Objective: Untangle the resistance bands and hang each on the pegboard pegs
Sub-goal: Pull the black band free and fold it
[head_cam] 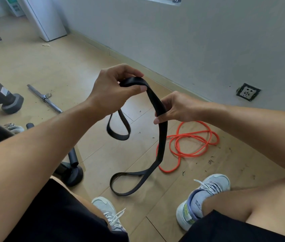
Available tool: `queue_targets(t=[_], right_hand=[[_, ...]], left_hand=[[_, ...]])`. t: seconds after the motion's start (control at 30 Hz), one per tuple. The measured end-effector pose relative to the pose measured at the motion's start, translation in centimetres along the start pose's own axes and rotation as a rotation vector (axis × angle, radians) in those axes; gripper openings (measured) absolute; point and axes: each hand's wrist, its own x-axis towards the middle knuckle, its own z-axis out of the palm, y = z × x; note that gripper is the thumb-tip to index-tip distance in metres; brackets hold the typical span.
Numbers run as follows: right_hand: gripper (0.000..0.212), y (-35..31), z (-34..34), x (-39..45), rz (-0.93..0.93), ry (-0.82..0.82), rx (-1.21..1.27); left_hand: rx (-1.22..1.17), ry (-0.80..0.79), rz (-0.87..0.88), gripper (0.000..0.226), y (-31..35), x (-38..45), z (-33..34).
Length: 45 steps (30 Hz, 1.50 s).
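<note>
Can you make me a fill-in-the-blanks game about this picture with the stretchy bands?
1. Both hands, the left hand and the right hand, hold the ____ band.
2. The orange band lies in loops on the ____.
3. The metal bar lies on the person's ____ side.
4. The socket is set in the ____.

Missing words: black; floor; left; wall
</note>
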Motion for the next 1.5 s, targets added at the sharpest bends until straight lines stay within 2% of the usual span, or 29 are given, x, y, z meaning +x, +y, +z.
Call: queue_targets(t=[0.13, 0.27, 0.4, 0.5, 0.6, 0.67, 0.77, 0.9, 1.0, 1.13, 1.23, 1.3, 1.37, 1.5], right_hand=[[0.04, -0.1, 0.0, 0.1, -0.009, 0.025, 0.06], [0.027, -1.1, -0.5, -0.9, -0.022, -0.002, 0.13], [0.027, -1.0, -0.3, -0.9, -0.017, -0.022, 0.087], [0.025, 0.0, 0.4, -0.3, 0.029, -0.007, 0.036], [0.019, 0.7, 0.6, 0.0, 0.036, 0.067, 0.15], [0.026, 0.8, 0.2, -0.1, 0.026, 0.147, 0.254], [0.026, 0.2, -1.0, -0.5, 0.022, 0.227, 0.355], [0.029, -1.1, -2.0, -1.0, -0.046, 0.304, 0.435], [0.034, -2.6, -2.4, -1.3, -0.112, 0.363, 0.419], [0.034, -4.8, -2.6, -1.3, -0.202, 0.371, 0.276], [0.033, -5.6, -2.4, -1.1, -0.247, 0.37, 0.172], [0.03, -5.7, -2.2, -1.0, -0.257, 0.364, 0.138], [0.028, -5.5, -2.0, -0.9, -0.254, 0.346, 0.11], [0.029, -5.4, -1.9, -1.2, -0.234, 0.341, 0.08]], left_hand=[[-0.068, 0.017, -0.028, 0.027, -0.5, 0.2, -0.4], [-0.107, 0.032, -0.033, 0.025, -0.5, 0.3, -0.5], [-0.107, 0.036, -0.01, 0.025, -0.2, 0.2, -0.4], [-0.16, 0.097, -0.014, 0.022, -0.1, 0.3, -0.5], [-0.185, 0.123, -0.044, 0.021, -0.9, 0.6, -1.3], [-0.169, 0.098, -0.075, 0.022, -2.0, 0.9, -2.2], [-0.125, 0.047, -0.146, 0.025, -4.1, 0.9, -4.0], [-0.02, -0.165, -0.308, 0.041, -6.0, 0.0, -5.1], [0.086, -0.306, -0.397, 0.045, -6.0, -0.4, -4.3], [0.102, -0.357, -0.383, 0.039, -4.7, -0.5, -2.3], [0.044, -0.416, -0.332, 0.053, -3.2, -0.3, -1.1], [-0.066, -0.396, -0.315, 0.059, -2.3, -0.3, -0.3], [-0.15, -0.332, -0.296, 0.055, -1.6, -0.2, 0.6], [-0.055, -0.243, -0.202, 0.036, -1.2, -0.1, 2.0]])
